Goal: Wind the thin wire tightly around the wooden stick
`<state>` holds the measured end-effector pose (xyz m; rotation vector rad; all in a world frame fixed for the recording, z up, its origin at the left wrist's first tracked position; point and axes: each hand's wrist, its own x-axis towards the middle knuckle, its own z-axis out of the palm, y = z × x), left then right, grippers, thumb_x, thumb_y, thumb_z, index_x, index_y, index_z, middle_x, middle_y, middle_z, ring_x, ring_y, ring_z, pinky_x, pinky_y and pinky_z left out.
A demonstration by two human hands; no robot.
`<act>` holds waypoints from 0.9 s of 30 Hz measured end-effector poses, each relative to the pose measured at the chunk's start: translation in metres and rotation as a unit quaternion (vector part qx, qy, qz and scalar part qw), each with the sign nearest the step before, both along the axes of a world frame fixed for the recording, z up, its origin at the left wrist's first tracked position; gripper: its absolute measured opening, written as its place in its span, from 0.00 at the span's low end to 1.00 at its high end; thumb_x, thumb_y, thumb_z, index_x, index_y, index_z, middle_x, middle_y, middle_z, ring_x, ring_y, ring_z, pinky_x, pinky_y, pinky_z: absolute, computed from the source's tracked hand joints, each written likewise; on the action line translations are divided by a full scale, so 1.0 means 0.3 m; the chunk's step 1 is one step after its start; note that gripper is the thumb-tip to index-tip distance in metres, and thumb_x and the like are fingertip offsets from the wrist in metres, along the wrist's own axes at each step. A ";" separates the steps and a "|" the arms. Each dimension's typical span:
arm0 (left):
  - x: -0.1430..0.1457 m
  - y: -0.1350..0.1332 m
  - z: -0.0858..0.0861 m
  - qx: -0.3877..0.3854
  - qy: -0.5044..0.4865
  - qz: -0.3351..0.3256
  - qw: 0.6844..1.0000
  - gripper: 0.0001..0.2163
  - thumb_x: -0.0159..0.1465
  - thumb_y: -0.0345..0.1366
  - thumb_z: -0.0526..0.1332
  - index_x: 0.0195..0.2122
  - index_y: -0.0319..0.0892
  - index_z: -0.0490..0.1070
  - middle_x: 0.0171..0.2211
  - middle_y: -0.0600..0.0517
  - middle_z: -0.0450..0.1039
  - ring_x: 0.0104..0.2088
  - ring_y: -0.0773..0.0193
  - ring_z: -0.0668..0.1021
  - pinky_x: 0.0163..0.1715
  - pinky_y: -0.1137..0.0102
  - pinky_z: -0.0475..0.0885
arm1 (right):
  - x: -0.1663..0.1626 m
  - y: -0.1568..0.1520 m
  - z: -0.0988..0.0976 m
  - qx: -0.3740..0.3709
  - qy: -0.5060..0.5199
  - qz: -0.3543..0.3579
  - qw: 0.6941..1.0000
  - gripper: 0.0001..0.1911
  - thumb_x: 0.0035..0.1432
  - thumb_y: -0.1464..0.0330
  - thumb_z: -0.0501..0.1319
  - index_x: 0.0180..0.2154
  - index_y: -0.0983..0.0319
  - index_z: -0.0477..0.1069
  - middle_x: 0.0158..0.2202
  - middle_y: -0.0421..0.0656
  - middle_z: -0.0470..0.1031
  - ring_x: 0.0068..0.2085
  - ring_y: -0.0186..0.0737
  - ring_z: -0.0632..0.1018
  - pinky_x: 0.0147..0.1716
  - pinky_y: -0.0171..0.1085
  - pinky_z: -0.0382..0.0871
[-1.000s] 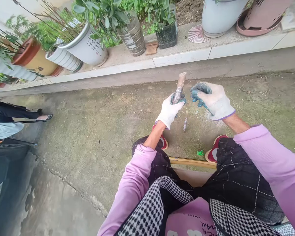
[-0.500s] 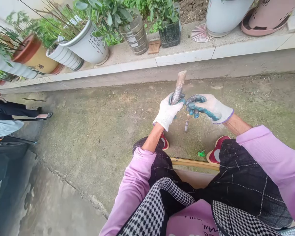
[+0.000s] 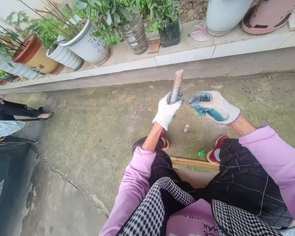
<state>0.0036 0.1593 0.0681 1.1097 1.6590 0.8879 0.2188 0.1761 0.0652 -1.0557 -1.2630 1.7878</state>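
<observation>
outdoors, the gloved left hand [image 3: 166, 111] has its fingers clamped round an upright stick [image 3: 175, 87] wound with thin wire. just beside it, the right hand [image 3: 212, 105] pinches the wire's end, above a small spool [image 3: 186, 128] on the concrete ground [image 3: 93, 131].

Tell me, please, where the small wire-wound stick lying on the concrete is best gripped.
Grip the small wire-wound stick across its middle, coming from above with the right hand, which hovers nearest. It probably lies flat between the shoes, so only its top and sides are free.
</observation>
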 end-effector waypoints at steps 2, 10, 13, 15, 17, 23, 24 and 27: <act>0.003 -0.008 0.008 -0.001 -0.001 -0.009 1.000 0.16 0.67 0.35 0.76 0.56 0.43 0.88 0.32 0.56 0.81 0.26 0.68 0.74 0.27 0.73 0.73 | 0.002 -0.001 -0.001 0.006 -0.023 -0.022 0.999 0.30 0.44 0.47 0.91 0.37 0.58 0.84 0.26 0.36 0.74 0.25 0.32 0.66 0.21 0.37 0.59; 0.012 -0.009 -0.012 -0.021 -0.038 -0.031 0.999 0.15 0.69 0.35 0.75 0.56 0.42 0.88 0.29 0.58 0.75 0.23 0.70 0.69 0.23 0.73 0.68 | 0.015 0.009 -0.026 0.125 -0.174 -0.036 0.976 0.20 0.60 0.46 0.80 0.41 0.55 0.89 0.38 0.48 0.88 0.39 0.53 0.84 0.36 0.48 0.79; 0.007 -0.006 -0.024 -0.030 -0.065 -0.026 0.997 0.17 0.68 0.36 0.78 0.58 0.41 0.88 0.29 0.58 0.75 0.23 0.71 0.68 0.23 0.72 0.69 | 0.024 0.008 -0.027 0.171 -0.238 0.002 0.956 0.14 0.64 0.50 0.76 0.40 0.52 0.89 0.42 0.48 0.91 0.47 0.59 0.88 0.47 0.50 0.82; 0.007 -0.010 -0.027 -0.040 -0.079 -0.024 0.996 0.18 0.67 0.36 0.79 0.57 0.41 0.88 0.29 0.58 0.76 0.22 0.71 0.67 0.22 0.72 0.68 | 0.027 0.005 -0.028 0.182 -0.262 0.022 0.948 0.11 0.65 0.53 0.75 0.39 0.52 0.88 0.41 0.48 0.91 0.45 0.58 0.88 0.47 0.49 0.82; 0.010 -0.017 -0.028 -0.047 -0.090 -0.028 0.994 0.17 0.67 0.35 0.78 0.57 0.41 0.87 0.29 0.58 0.76 0.22 0.72 0.66 0.21 0.73 0.67 | 0.023 -0.001 -0.030 0.186 -0.277 0.030 0.942 0.09 0.65 0.56 0.74 0.37 0.53 0.86 0.38 0.47 0.90 0.42 0.55 0.87 0.44 0.48 0.80; 0.011 -0.028 -0.041 -0.068 -0.104 -0.040 0.992 0.14 0.67 0.33 0.75 0.54 0.41 0.86 0.24 0.62 0.67 0.20 0.72 0.64 0.20 0.74 0.62 | -0.003 -0.008 -0.041 0.183 -0.290 0.042 0.938 0.08 0.59 0.59 0.71 0.32 0.55 0.80 0.31 0.43 0.85 0.35 0.46 0.81 0.37 0.42 0.74; 0.008 -0.026 -0.043 -0.067 -0.111 -0.041 0.991 0.15 0.67 0.33 0.75 0.54 0.41 0.85 0.24 0.62 0.67 0.20 0.72 0.64 0.20 0.73 0.62 | -0.004 -0.005 -0.043 0.177 -0.282 0.042 0.942 0.09 0.58 0.58 0.71 0.32 0.55 0.81 0.30 0.42 0.84 0.34 0.45 0.80 0.36 0.41 0.73; -0.005 -0.014 -0.053 -0.060 -0.119 -0.041 0.990 0.16 0.65 0.34 0.78 0.53 0.41 0.82 0.27 0.62 0.71 0.20 0.72 0.65 0.21 0.73 0.64 | 0.006 0.006 -0.054 0.132 -0.247 0.022 0.960 0.15 0.58 0.51 0.72 0.34 0.56 0.82 0.25 0.39 0.77 0.29 0.41 0.75 0.29 0.39 0.67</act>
